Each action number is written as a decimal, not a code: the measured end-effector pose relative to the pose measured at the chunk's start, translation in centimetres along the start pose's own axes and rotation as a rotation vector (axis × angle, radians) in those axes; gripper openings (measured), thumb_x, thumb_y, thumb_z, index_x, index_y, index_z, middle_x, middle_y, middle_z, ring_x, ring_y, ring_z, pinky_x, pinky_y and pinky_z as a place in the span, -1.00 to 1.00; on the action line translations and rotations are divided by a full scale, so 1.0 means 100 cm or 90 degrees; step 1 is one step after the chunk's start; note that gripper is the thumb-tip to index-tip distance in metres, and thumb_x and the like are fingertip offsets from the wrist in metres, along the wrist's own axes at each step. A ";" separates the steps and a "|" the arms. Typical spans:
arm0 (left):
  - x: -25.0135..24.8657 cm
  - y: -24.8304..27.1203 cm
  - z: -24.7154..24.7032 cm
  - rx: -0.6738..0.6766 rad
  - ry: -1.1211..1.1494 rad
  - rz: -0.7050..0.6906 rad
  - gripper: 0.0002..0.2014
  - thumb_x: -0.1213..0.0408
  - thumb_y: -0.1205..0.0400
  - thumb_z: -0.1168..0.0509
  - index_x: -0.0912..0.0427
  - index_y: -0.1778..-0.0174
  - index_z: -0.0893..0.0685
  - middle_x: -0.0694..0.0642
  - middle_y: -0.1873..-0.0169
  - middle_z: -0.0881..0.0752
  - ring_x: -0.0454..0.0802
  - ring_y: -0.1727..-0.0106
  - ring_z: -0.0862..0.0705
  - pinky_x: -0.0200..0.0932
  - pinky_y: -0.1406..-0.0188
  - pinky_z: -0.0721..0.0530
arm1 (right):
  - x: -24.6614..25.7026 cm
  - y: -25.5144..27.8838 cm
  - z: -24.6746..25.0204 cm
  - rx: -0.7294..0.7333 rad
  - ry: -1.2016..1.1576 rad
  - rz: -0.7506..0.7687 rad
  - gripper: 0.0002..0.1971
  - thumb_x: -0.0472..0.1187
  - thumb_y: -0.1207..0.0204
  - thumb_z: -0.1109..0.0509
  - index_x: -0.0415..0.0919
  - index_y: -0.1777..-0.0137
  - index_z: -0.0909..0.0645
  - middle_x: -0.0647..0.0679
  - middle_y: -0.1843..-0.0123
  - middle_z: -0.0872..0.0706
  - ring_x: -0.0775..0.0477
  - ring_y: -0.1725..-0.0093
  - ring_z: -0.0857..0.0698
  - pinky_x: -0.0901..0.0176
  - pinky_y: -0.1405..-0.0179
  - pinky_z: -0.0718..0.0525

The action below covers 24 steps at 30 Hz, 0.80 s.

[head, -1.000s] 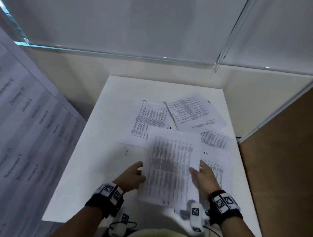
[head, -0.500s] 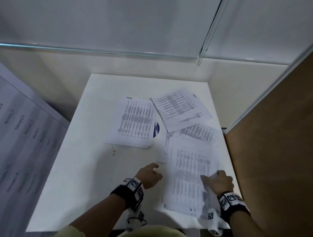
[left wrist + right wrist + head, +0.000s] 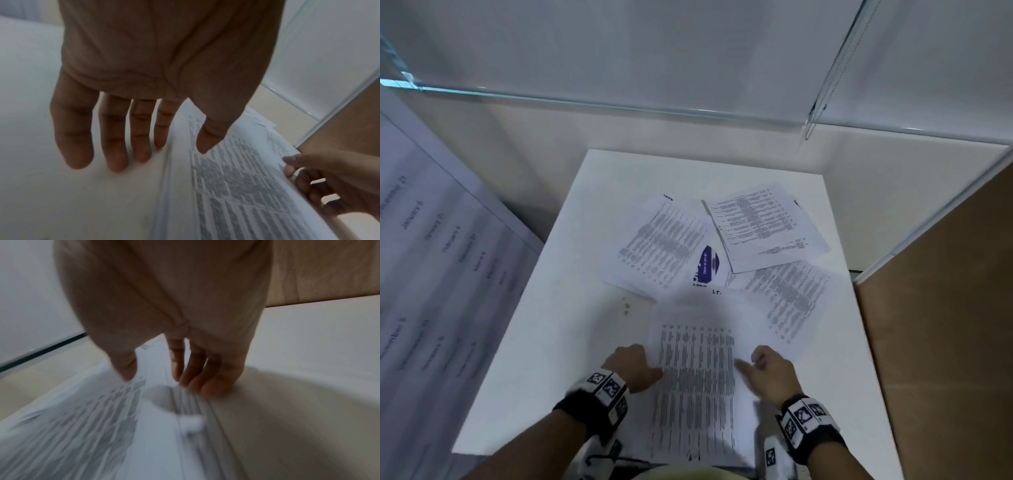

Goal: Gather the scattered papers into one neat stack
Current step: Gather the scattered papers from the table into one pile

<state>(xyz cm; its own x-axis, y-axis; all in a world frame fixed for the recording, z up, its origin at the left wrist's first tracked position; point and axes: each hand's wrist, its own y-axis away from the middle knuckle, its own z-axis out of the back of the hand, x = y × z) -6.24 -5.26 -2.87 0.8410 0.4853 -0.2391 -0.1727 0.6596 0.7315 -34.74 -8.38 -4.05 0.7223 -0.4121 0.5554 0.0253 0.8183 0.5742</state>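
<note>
White table (image 3: 558, 342), lower centre | printed sheets (image 3: 695, 394) lie flat between your hands | left hand (image 3: 631, 368): fingers straight beside left edge, thumb on top | right hand (image 3: 770, 373): thumb and curled fingers pinch right edge

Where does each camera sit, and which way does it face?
Head: on the head, faces down at white table, white printed paper stack; shows forearms, left hand, right hand.
Left wrist: on that wrist, faces along left hand's fingers to stack's left edge; right hand opposite.
Right wrist: on that wrist, faces along right hand's fingers to stack's right edge.
Shared by all: the stack.
</note>
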 end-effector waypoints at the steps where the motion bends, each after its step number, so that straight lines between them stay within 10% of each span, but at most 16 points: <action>1: 0.003 -0.001 0.006 -0.017 -0.019 0.008 -0.41 -0.20 -0.53 -0.29 0.18 -0.31 -0.57 0.22 -0.26 -0.67 0.18 -0.22 -0.69 -0.09 -0.10 -0.65 | 0.003 -0.005 0.005 -0.046 0.009 -0.013 -0.59 0.20 -0.44 -0.51 -0.17 0.18 -0.58 -0.02 0.32 -0.69 0.01 0.32 -0.65 0.11 0.16 -0.72; 6: -0.009 -0.016 0.042 -0.121 -0.017 -0.040 -0.53 -0.06 -0.60 -0.27 0.12 -0.35 -0.60 0.24 -0.33 -0.66 0.22 -0.33 -0.64 -0.01 -0.27 -0.60 | 0.015 -0.040 0.046 -0.200 0.045 -0.211 -0.31 0.20 -0.45 -0.45 -0.26 -0.43 -0.46 -0.37 -0.40 -0.46 -0.43 -0.43 -0.45 -0.19 -0.23 -0.57; 16: -0.027 -0.087 0.113 -0.233 0.037 0.041 -0.44 0.01 -0.62 -0.29 0.15 -0.52 -0.40 0.36 -0.42 -0.46 0.37 -0.45 -0.42 0.24 -0.39 -0.54 | 0.012 -0.104 0.060 -0.152 0.147 -0.358 0.01 0.41 -0.05 -0.55 -0.21 -0.43 -0.53 -0.30 -0.42 -0.44 -0.38 -0.39 -0.43 -0.20 -0.27 -0.50; 21: -0.004 -0.122 0.125 -0.223 0.093 0.167 -0.25 -0.09 -0.56 -0.39 0.08 -0.58 -0.22 0.40 -0.48 -0.34 0.46 -0.53 -0.28 0.33 -0.41 -0.46 | 0.035 -0.103 0.067 -0.112 0.231 -0.328 -0.53 0.31 -0.48 -0.32 -0.02 -0.18 -0.67 -0.15 -0.33 -0.62 -0.25 -0.38 -0.56 0.01 -0.02 -0.51; 24: -0.007 -0.131 0.121 -0.232 0.109 0.187 -0.05 -0.09 -0.48 -0.50 0.01 -0.65 -0.07 0.42 -0.52 -0.27 0.48 -0.55 -0.24 0.41 -0.43 -0.45 | 0.037 -0.105 0.068 -0.097 0.204 -0.339 -0.39 0.30 -0.42 -0.40 -0.17 -0.26 -0.72 -0.17 -0.26 -0.71 -0.16 -0.30 -0.68 0.10 -0.22 -0.67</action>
<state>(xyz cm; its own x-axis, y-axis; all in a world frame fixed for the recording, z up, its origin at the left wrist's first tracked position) 1.64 -21.18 -4.59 0.6385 0.7482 -0.1804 -0.5833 0.6233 0.5208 -37.02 -21.24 -3.91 0.7539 -0.6569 -0.0043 0.5191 0.5918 0.6167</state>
